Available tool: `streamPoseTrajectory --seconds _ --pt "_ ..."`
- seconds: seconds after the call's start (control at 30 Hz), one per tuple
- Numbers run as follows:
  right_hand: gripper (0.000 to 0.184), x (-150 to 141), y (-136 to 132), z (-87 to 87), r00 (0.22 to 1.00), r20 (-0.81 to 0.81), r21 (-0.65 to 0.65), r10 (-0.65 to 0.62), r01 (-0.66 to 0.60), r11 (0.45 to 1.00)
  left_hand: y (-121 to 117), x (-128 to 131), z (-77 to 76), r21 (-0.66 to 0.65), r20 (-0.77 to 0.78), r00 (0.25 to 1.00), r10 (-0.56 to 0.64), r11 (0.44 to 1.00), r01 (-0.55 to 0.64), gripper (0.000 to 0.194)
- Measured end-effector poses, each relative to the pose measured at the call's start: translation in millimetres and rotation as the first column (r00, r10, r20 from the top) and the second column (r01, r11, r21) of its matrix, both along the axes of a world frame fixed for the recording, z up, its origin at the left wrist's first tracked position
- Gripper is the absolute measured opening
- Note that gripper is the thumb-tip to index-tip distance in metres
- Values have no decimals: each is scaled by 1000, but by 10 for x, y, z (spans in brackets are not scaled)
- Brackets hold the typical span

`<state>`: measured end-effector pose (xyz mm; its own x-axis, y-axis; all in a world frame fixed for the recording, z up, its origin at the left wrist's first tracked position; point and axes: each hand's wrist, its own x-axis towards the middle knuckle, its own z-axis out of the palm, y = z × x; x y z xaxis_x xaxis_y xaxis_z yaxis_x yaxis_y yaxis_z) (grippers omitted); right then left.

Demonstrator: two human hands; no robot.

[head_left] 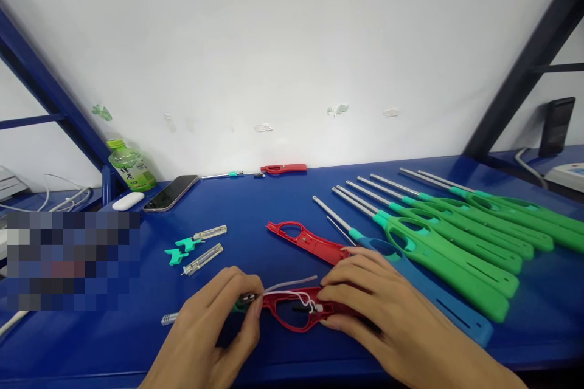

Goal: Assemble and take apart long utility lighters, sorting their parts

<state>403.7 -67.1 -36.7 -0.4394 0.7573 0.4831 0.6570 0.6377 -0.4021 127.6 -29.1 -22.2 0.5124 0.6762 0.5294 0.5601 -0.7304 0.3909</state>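
A red lighter casing half (298, 329) with a finger ring lies low at the middle, its inside facing up. My right hand (378, 304) is closed over its handle end. At its front end my left hand (223, 310) pinches the lighter's nozzle tube (170, 318) near the teal collar, thumb against forefinger; the tube's tip sticks out to the left. A thin white wire (278, 293) and a small black part (301, 309) lie across the ring. Just beyond rests the other red casing half (314, 244), close to my right fingers.
Several green lighters (456, 264) and a blue lighter (460, 315) lie at right. At left are clear fuel tanks (203, 259) and teal triggers (174, 256). A phone (171, 192), white case (128, 201), bottle (132, 167) and red lighter part (292, 168) sit near the wall.
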Motion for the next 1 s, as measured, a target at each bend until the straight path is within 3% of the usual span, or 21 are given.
streamPoseTrajectory --seconds 0.27,0.5,0.8,1.0 --pt "10 2 -4 -20 1000 13 -10 0 0 1000 15 81 -28 50 -10 1000 -27 998 27 11" --pt "13 5 -11 0 999 33 8 4 -4 1000 59 -7 -94 59 -97 995 -23 998 28 16" --pt "26 1 -36 35 998 66 139 -23 14 990 44 -96 -90 66 -153 988 -26 997 36 20" --pt "28 -20 -31 24 998 48 163 -26 18 986 33 -204 -122 77 -166 985 57 996 -44 27"
